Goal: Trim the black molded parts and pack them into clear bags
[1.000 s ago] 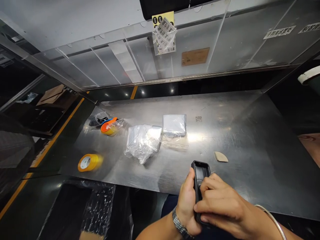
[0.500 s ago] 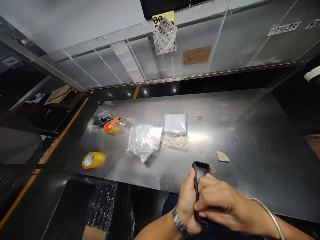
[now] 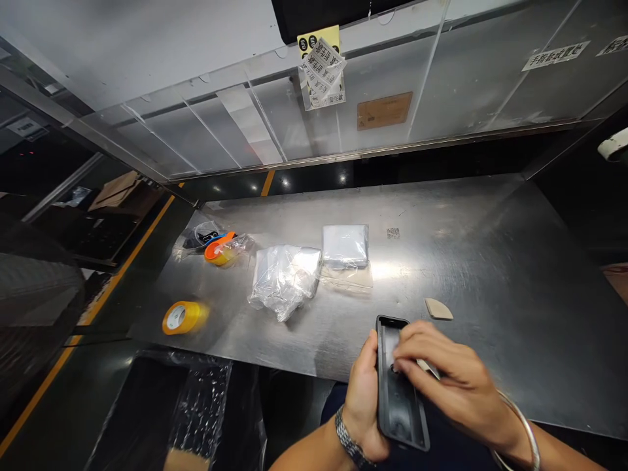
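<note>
A black rectangular tray-like case (image 3: 400, 405) with raised edges lies tilted over the table's front edge, its hollow side facing up. My left hand (image 3: 362, 399) grips it along its left side. Over the upper right part of the case is my right hand (image 3: 444, 376), its fingers pinched together at the inside; what they hold, if anything, is hidden. A small pale edge shows beneath the right hand. Behind it, a beige fan-shaped piece (image 3: 438, 309) lies on the metal table (image 3: 490, 281).
Clear plastic bags (image 3: 286, 278) and a wrapped flat stack (image 3: 345, 246) lie mid-table. To the left are a yellow tape roll (image 3: 183, 317) and an orange tape dispenser (image 3: 219, 248). A transparent panel (image 3: 456, 98) with labels stands behind. A black plastic-lined container (image 3: 142, 412) is at lower left.
My right hand has lifted and shifted right, uncovering most of the inside of the case. The case now faces up more openly, still in my left hand.
</note>
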The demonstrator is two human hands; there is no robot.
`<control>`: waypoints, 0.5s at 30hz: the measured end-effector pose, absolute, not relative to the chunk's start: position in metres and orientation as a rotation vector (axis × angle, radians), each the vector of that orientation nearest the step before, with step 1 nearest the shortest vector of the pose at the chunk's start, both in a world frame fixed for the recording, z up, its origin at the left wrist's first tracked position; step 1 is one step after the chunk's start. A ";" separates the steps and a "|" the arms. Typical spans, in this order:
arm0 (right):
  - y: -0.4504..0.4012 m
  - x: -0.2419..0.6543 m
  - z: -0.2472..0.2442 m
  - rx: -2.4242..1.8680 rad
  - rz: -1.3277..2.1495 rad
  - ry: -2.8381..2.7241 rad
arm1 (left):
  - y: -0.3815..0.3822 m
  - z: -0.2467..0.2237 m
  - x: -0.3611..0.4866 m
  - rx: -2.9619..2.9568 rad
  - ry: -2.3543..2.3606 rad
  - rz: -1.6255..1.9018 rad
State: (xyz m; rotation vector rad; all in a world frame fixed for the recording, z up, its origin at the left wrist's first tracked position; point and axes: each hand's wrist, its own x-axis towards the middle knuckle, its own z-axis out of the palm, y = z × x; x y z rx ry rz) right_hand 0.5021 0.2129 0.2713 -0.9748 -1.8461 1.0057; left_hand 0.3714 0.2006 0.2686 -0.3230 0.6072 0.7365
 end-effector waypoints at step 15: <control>0.164 0.494 0.275 -1.562 1.717 -1.280 | 0.207 0.268 0.367 -0.195 0.933 1.037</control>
